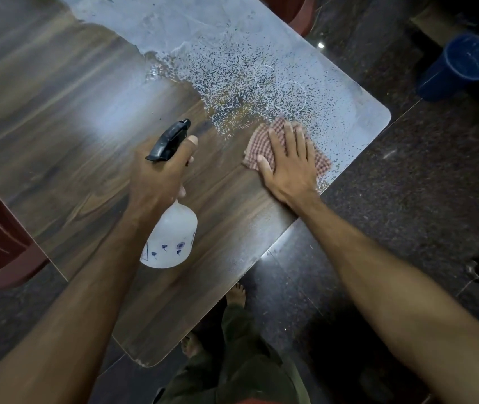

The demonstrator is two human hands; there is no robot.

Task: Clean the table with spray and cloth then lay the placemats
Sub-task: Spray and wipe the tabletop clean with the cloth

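We see a wood-grain table [57, 112] speckled with spray droplets near its far right corner. The right hand [287, 161] lies flat, fingers straight, on a red checked cloth [263, 141], hiding its middle. The left hand [159, 173] grips a translucent spray bottle [172, 237] by its neck, held tilted above the table.

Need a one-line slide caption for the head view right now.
Left hand grips the spray bottle while right hand presses the checked cloth flat on the droplet-speckled table.
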